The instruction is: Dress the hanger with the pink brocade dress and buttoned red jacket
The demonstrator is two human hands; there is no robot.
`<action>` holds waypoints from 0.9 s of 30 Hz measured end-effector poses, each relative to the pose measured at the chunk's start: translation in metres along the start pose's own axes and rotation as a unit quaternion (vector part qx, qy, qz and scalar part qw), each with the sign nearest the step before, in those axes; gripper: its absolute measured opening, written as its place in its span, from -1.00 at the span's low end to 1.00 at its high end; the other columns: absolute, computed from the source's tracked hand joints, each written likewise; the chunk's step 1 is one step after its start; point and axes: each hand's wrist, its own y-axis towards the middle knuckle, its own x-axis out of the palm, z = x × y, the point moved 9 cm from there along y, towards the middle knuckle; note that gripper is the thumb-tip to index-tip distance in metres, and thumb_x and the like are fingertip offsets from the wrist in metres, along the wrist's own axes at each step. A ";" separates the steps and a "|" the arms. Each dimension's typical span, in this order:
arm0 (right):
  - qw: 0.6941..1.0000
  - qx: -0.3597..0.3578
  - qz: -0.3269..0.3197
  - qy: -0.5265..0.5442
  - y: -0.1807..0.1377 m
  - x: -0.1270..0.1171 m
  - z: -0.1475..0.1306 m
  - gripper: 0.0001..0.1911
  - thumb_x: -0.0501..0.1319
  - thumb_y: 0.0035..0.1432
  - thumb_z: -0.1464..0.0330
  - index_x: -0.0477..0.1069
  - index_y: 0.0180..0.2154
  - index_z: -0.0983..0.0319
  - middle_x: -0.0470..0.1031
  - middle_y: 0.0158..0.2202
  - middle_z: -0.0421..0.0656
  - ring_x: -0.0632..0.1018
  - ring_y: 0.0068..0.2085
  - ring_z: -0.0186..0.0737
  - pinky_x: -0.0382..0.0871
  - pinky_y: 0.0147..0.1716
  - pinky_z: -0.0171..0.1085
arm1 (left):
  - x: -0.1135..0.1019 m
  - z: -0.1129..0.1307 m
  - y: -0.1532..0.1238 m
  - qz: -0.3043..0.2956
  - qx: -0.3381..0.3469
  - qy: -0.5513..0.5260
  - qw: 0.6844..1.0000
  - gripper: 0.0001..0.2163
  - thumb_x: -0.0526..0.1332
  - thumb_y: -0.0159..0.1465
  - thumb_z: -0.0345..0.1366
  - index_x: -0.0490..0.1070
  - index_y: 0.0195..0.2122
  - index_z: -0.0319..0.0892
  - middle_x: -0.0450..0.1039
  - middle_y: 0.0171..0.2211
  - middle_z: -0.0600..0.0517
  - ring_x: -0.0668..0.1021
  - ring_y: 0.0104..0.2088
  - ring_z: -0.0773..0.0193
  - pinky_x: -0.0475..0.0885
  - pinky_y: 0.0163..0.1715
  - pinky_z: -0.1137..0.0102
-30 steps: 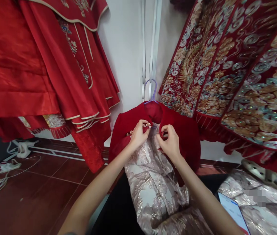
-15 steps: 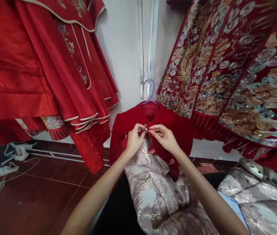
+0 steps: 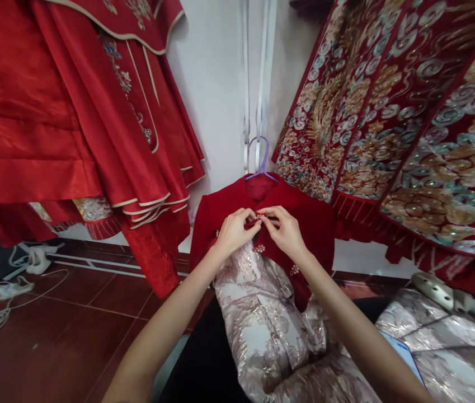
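A short red jacket (image 3: 316, 224) hangs in front of me on a purple hanger (image 3: 264, 154). At its front opening, my left hand (image 3: 237, 230) and my right hand (image 3: 285, 232) meet, fingertips pinched on a small beaded button. The fingers partly cover this fastening, so I cannot tell whether it is done up. Below them sits another beaded button (image 3: 259, 248) on the jacket's edge, and a beaded ornament (image 3: 295, 270) shows by my right wrist. Pale pink metallic brocade fabric (image 3: 262, 319) comes out under the jacket and spreads over my lap.
Red garments with cream piping (image 3: 136, 123) hang at the left, and a sequinned embroidered red garment (image 3: 388, 129) hangs at the right. White cables (image 3: 10, 291) lie on the tiled floor. A phone (image 3: 403, 352) rests on brocade by my right forearm. A white rack post (image 3: 262, 84) stands behind the hanger.
Both hands have shifted slightly upward and my fingertips have drawn closer together at the button. The lower beaded button shows a little higher. The view has moved slightly.
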 end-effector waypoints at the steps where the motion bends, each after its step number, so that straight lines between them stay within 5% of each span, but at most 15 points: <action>1: 1.000 0.005 -0.003 0.006 0.000 -0.001 0.001 -0.80 0.12 0.20 0.30 0.45 -0.17 0.14 0.43 -0.19 -0.12 0.52 -0.19 -0.21 0.55 -0.20 -0.20 | 0.000 0.002 0.001 -0.003 0.006 0.011 1.000 -0.93 0.17 0.18 -0.27 0.40 -0.36 -0.12 0.46 -0.37 0.03 0.48 -0.40 0.29 0.35 -0.37 0.42; 16: 0.995 0.061 -0.051 0.067 0.017 -0.002 0.020 -0.57 0.28 -0.01 0.30 0.23 -0.09 0.18 0.39 -0.30 -0.19 0.51 -0.27 -0.26 0.52 -0.31 -0.26 | 0.007 0.012 0.011 -0.049 0.065 0.027 0.996 -0.91 0.14 0.19 -0.35 0.43 -0.37 -0.18 0.42 -0.45 0.06 0.43 -0.46 0.34 0.29 -0.41 0.46; 22: 0.998 0.002 -0.043 0.053 -0.008 0.004 0.009 -0.37 0.16 0.00 0.42 0.08 0.14 0.16 0.24 0.04 -0.02 0.42 -0.02 -0.17 0.44 -0.10 -0.16 | 0.014 0.001 -0.008 0.011 -0.028 -0.017 0.999 -0.80 0.15 0.19 -0.36 0.38 -0.14 -0.13 0.45 -0.18 -0.01 0.50 -0.19 0.21 0.38 -0.17 0.35; 27: 0.994 -0.039 -0.063 -0.078 -0.055 0.025 0.002 -0.08 0.16 -0.06 0.48 -0.17 0.30 0.13 -0.06 0.32 -0.04 0.15 0.25 -0.01 0.08 0.19 0.02 | 0.008 -0.010 -0.045 0.028 -0.073 -0.030 0.996 -0.62 0.12 0.18 -0.45 0.31 0.04 -0.09 0.39 -0.02 -0.03 0.47 -0.04 0.21 0.35 -0.04 0.34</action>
